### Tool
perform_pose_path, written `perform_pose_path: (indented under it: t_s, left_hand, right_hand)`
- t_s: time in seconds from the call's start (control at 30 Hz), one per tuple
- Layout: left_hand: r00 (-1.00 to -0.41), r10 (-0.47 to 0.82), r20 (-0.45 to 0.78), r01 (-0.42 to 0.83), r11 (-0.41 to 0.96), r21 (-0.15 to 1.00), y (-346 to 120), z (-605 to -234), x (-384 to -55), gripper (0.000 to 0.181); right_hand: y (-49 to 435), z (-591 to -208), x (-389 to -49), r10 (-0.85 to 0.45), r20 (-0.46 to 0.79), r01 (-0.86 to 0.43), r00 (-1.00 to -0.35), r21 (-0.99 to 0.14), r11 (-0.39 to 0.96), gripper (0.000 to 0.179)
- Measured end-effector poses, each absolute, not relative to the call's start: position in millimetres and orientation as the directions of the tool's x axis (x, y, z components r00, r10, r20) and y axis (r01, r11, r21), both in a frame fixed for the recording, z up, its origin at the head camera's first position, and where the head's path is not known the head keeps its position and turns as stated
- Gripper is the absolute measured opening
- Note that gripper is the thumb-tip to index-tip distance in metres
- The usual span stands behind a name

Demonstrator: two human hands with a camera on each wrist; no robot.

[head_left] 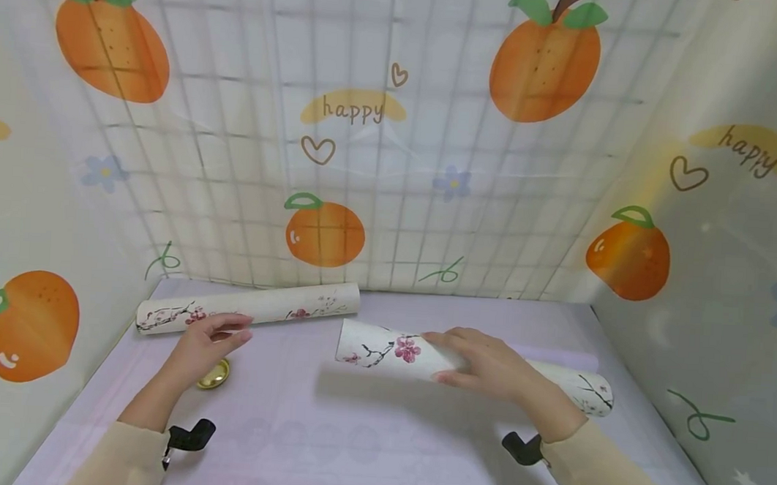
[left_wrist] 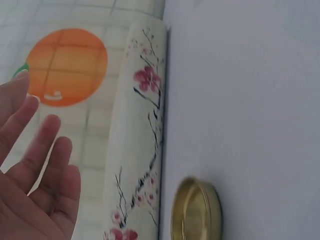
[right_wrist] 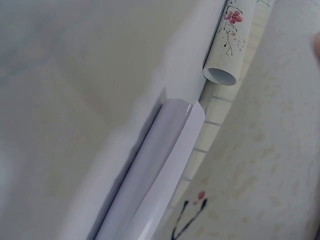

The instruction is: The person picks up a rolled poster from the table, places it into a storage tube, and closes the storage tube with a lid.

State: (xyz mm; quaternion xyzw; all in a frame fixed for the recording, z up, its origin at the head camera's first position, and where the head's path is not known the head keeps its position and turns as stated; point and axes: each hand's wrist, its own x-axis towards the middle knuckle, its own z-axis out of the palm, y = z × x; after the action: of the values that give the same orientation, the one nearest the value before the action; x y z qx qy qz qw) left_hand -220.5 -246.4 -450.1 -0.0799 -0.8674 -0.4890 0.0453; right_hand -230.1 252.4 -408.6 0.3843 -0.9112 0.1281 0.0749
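Nearest the head camera, beige sleeves crossed the lilac table, where the right hand gripped a blossom-printed tube, raised above the tabletop at right, and the left hand hung between a gold dish and a second tube lying far left. The left wrist view showed more clearly that hand's fingers spread apart, and the dish's raised wall. Only the right wrist view revealed the second tube's hollow end and a lilac roll's loose edge.
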Motion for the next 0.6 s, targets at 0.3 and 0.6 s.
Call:
perform_pose_path:
  t_s: [0.3, 0.6]
  left_hand:
    - [-0.981, 0.114, 0.154, 0.191, 0.637, 0.747, -271, -465, -216, 0.05]
    - [-0.994, 0.096, 0.056, 0.108, 0.713, 0.693, -288, -480, -213, 0.055]
  right_hand:
    - [256, -409, -229, -0.686, 0.268, -0.732, -0.677, -0.148, 0.665, 0.063]
    - [259, -406, -227, -0.677, 0.22, -0.711, -0.702, -0.164, 0.684, 0.064]
